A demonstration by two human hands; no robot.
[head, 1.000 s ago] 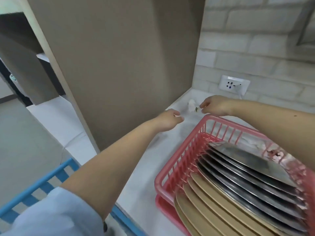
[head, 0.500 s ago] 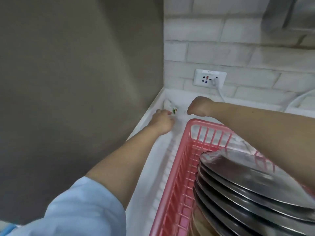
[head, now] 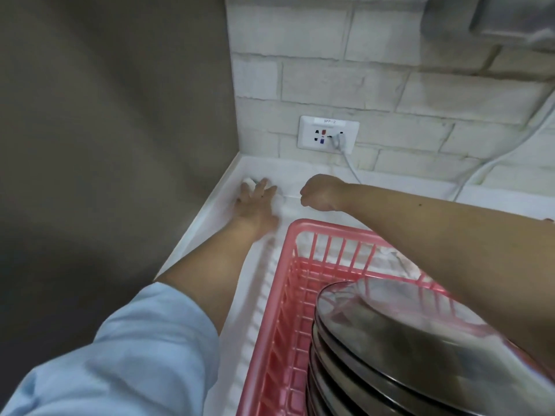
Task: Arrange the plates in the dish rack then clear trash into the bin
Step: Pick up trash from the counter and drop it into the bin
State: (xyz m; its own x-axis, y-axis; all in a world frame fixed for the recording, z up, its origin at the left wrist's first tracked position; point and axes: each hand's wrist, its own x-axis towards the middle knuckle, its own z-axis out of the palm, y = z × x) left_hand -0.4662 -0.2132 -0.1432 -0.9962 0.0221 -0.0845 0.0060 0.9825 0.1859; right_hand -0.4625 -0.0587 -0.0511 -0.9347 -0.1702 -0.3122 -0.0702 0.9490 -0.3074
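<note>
Left hand (head: 255,202): fingers spread flat on white counter (head: 228,310), tips touching small white crumpled scrap (head: 249,187) in corner. Right hand (head: 322,192): fist curled, contents cannot be told. Shiny steel plates (head: 390,340) upright in pink plastic slatted rack (head: 288,295).

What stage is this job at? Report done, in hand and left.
Done, it seems: metal plates stand in a row in the pink dish rack. In hand: the left hand reaches with spread fingers to a small white scrap in the counter corner; the right hand is fisted nearby, contents hidden. Left: getting the trash to the bin, which is not in view.
</note>
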